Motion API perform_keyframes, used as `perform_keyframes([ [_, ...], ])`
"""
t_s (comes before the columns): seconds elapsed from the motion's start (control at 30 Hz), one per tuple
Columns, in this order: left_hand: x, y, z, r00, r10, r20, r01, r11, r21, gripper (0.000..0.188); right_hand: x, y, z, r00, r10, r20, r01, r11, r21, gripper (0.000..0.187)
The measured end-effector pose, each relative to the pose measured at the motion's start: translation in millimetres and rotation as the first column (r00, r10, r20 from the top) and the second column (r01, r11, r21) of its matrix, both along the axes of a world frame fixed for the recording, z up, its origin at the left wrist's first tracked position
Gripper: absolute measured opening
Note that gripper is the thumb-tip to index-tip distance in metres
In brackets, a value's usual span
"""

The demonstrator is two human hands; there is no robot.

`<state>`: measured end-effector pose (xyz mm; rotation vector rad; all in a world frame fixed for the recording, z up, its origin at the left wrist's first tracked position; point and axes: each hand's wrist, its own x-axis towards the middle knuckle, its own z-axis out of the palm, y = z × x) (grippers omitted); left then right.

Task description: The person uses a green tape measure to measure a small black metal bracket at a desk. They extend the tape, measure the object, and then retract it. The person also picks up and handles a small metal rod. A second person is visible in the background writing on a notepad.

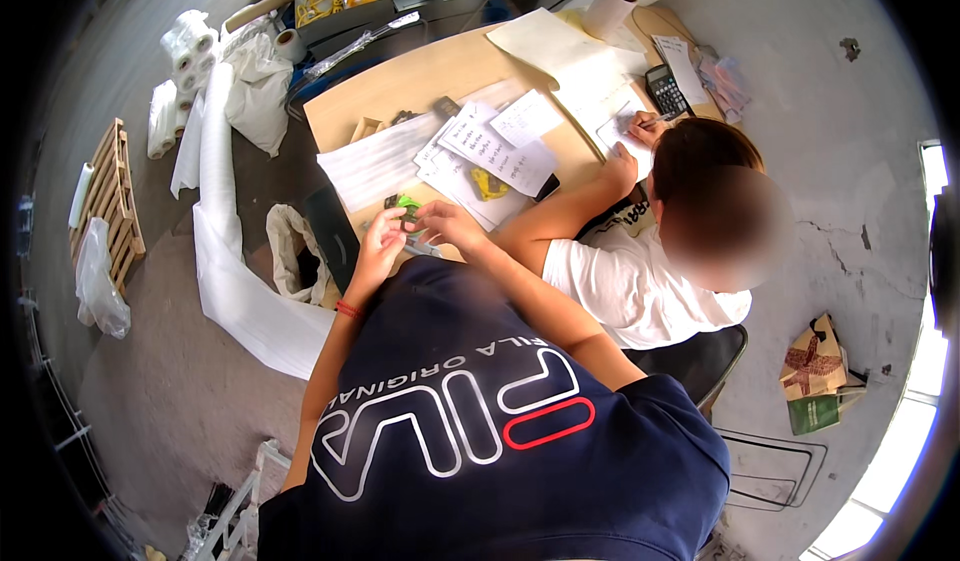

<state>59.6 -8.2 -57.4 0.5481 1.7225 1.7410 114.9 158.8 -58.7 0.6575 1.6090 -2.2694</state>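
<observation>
Both my hands meet over the near edge of the wooden table (375,91). Between their fingertips is a small bright green and black object (405,204), too small to name for certain. My left hand (379,245), with a red band at its wrist, pinches it from the left. From the right, the bent fingers of my right hand (452,227) close on it as well. Just beyond lie handwritten sheets of paper (490,149) and a yellow item (489,184) on top of them.
At my right a seated person in a white shirt (630,296) writes on a pad (617,128) beside a calculator (664,89). A paper roll (609,11) stands at the far edge. White sheeting (235,271) and an open sack (296,251) lie left of the table.
</observation>
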Motion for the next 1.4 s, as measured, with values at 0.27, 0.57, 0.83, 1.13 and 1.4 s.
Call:
perform_keyframes([
  [0.27,0.2,-1.5,-5.3,1.0,0.028,-0.005,-0.028,1.0,0.012,0.043,-0.5,0.6,-11.2,1.0,-0.009,-0.021,0.011,0.997,0.082,0.016],
  [0.57,2.0,-0.4,-3.6,1.0,-0.019,-0.004,0.019,0.998,0.053,0.054,-0.7,0.3,-10.9,0.997,0.019,-0.076,-0.014,0.997,0.075,0.016],
  [0.83,3.2,-0.8,0.3,1.0,-0.031,-0.002,0.031,0.999,0.03,0.054,0.0,0.9,-10.7,0.998,0.042,-0.049,-0.04,0.998,0.057,0.023],
  [1.13,3.5,-0.7,1.8,0.999,-0.033,0.008,0.033,0.999,-0.003,0.053,0.2,0.3,4.4,0.992,-0.063,-0.11,0.066,0.997,0.025,0.014],
  [1.4,4.4,0.1,3.6,0.999,-0.032,0.022,0.032,0.999,-0.019,0.051,0.8,0.6,13.5,0.997,-0.011,-0.082,0.011,1.0,0.007,0.016],
])
